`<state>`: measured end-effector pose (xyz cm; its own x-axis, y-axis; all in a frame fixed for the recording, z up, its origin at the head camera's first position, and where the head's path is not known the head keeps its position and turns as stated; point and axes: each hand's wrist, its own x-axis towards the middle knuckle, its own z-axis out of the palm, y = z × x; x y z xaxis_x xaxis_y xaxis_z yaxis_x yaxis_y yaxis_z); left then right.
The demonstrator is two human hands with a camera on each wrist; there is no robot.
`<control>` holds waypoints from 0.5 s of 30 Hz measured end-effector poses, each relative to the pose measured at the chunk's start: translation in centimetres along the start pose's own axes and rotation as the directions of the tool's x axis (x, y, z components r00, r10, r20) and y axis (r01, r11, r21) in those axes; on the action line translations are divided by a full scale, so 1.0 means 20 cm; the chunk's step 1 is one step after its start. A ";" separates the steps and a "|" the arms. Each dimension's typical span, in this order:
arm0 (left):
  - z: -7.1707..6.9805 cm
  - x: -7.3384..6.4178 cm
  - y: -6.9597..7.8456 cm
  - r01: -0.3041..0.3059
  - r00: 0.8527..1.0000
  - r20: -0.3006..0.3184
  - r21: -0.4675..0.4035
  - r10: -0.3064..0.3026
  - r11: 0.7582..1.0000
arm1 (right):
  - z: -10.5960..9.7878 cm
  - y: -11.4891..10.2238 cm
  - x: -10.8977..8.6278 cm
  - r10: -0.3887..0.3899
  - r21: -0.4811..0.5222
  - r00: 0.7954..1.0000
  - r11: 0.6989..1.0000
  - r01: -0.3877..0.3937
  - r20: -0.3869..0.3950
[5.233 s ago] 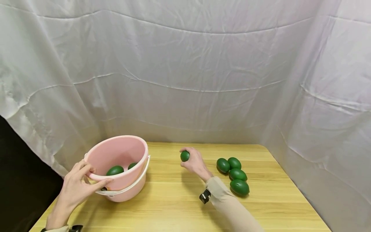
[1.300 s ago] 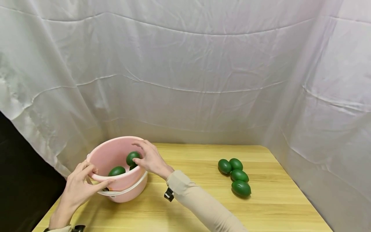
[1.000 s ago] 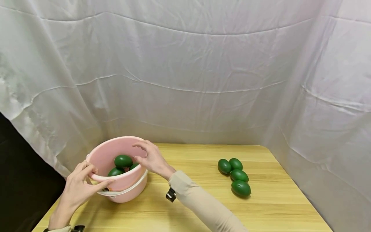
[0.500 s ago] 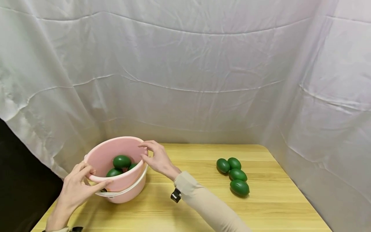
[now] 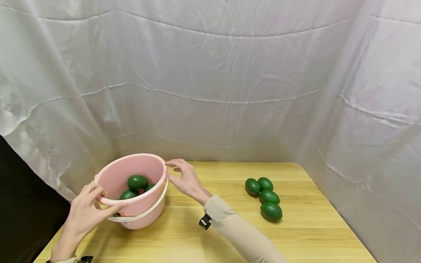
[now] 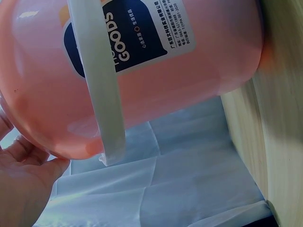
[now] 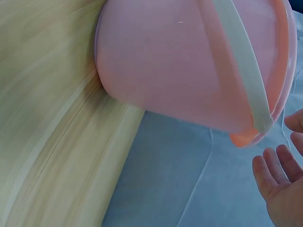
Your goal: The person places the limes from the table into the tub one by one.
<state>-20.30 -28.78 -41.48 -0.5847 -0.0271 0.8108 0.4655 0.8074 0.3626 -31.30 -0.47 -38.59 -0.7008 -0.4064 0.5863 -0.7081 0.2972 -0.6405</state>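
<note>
At the left of the table a pink bucket (image 5: 148,204) leans toward me, its white handle (image 6: 102,90) hanging down across its outside. My left hand (image 5: 82,212) grips the bucket's near-left rim, fingers over the edge and thumb below it on the outer wall. Inside lie three dark green, lemon-shaped fruits, the uppermost fruit (image 5: 137,182) resting by the others. Just outside the right rim, my right hand (image 5: 189,180) holds nothing; its fingers are loosely bent and its fingertips are right at the rim. In the right wrist view, the right hand (image 7: 284,189) shows beside the rim.
Several more green fruits (image 5: 269,197) lie grouped on the right half of the wooden table (image 5: 197,233). A pale cloth curtain (image 5: 210,91) hangs behind the table and at both sides. The bucket's outer wall carries a dark printed label (image 6: 137,35).
My right hand has carried a green fruit from the right into the bucket and let go of it, then drawn back right past the rim. My left hand stays on the rim.
</note>
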 end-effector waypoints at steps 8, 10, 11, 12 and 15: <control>0.00 -0.01 0.00 -0.016 1.000 -0.004 0.026 0.016 1.000 | -0.06 0.07 -0.06 0.040 -0.018 0.999 0.999 -0.040 0.009; 0.00 -0.01 -0.01 -0.019 1.000 -0.003 0.029 0.019 0.999 | -0.07 0.08 -0.07 0.048 -0.041 0.999 0.998 -0.047 0.012; 0.00 -0.01 -0.01 -0.021 1.000 -0.003 0.028 0.021 0.999 | -0.08 0.09 -0.08 0.053 -0.055 0.999 0.997 -0.052 0.014; 0.00 -0.01 -0.01 -0.022 1.000 -0.002 0.026 0.022 0.999 | -0.09 0.10 -0.08 0.057 -0.070 0.998 0.996 -0.056 0.013; 0.00 -0.01 -0.01 -0.025 1.000 -0.002 0.024 0.025 0.999 | -0.12 0.12 -0.11 0.066 -0.104 0.998 0.992 -0.065 0.004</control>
<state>-20.33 -28.88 -41.66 -0.5714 -0.0084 0.8207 0.4635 0.8219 0.3311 -31.79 3.20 -40.22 -0.7459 -0.3894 0.5404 -0.6658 0.4116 -0.6223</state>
